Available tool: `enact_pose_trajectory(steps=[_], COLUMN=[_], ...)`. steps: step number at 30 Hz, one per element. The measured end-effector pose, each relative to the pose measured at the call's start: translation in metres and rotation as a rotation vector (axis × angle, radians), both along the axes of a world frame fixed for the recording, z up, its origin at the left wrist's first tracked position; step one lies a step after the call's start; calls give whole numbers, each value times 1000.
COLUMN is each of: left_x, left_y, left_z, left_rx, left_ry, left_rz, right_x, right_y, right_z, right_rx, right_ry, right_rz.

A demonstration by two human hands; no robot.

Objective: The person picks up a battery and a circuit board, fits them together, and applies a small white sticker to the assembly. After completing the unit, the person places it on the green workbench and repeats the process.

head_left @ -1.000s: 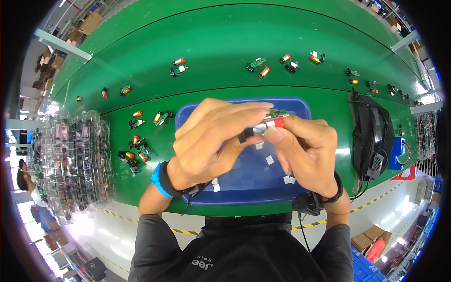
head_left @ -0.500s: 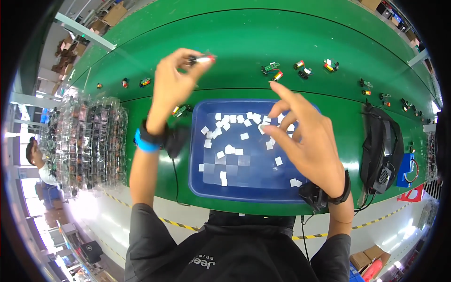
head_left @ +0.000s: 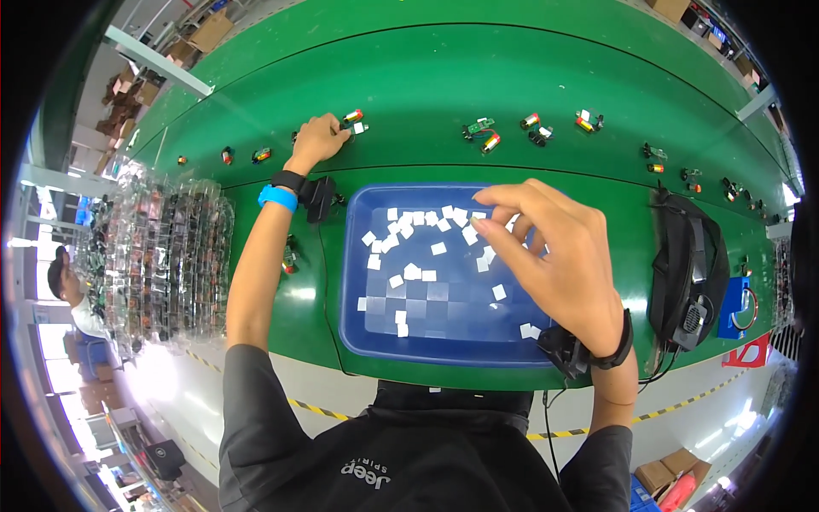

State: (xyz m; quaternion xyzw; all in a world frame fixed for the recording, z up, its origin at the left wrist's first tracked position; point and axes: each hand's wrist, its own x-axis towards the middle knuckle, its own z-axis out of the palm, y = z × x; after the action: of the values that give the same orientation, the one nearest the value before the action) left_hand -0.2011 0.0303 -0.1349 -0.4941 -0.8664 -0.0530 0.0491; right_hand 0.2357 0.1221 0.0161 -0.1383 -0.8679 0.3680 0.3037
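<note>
"Layout, pls?"

"On my feed: tray (head_left: 444, 357) on tbl (head_left: 444, 77), in front of the torso (head_left: 426, 452). Paper slips (head_left: 438, 249) in it, most twd far side, few nr near edge."

"Hands?"

"R hand (head_left: 563, 256) over tray's R side. L hand (head_left: 317, 141) past its far L corner, at an assy (head_left: 360, 128); touching or just beside, I can't tell."

"Other assys (head_left: 480, 128)?"

"Row I see runs L to R behind tray. Another's btwn L forearm (head_left: 256, 273) & tray."

"Ends?"

"Stacked packs (head_left: 162, 264) far L, bag (head_left: 687, 247) R of tray, box (head_left: 728, 326) just R of bag."
</note>
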Motion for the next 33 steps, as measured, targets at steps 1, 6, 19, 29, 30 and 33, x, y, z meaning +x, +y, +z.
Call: enact_pose_trajectory(steps=[1,6,19,29,30,33], left_x=[-3,94,256,245,245,246], left_y=[-1,7,0,-9,-9,-9], left_z=[1,79,134,133,133,134], left_rx=[-113,329,609,411,415,402], left_ry=[-184,-1177,-1507,-1195,-1197,-1154], left_rz=[71,30,-363,-431,-425,-414], right_x=[-3,-5,-11,-15,-15,-14], right_y=[0,6,18,20,20,21], right_z=[1,-5,-1,-15,-15,-17], right_rx=[1,10,-674,-548,-547,-427], right_ry=[-7,-32,-65,-97,-101,-125], right_rz=[8,8,-70,-138,-133,-104])
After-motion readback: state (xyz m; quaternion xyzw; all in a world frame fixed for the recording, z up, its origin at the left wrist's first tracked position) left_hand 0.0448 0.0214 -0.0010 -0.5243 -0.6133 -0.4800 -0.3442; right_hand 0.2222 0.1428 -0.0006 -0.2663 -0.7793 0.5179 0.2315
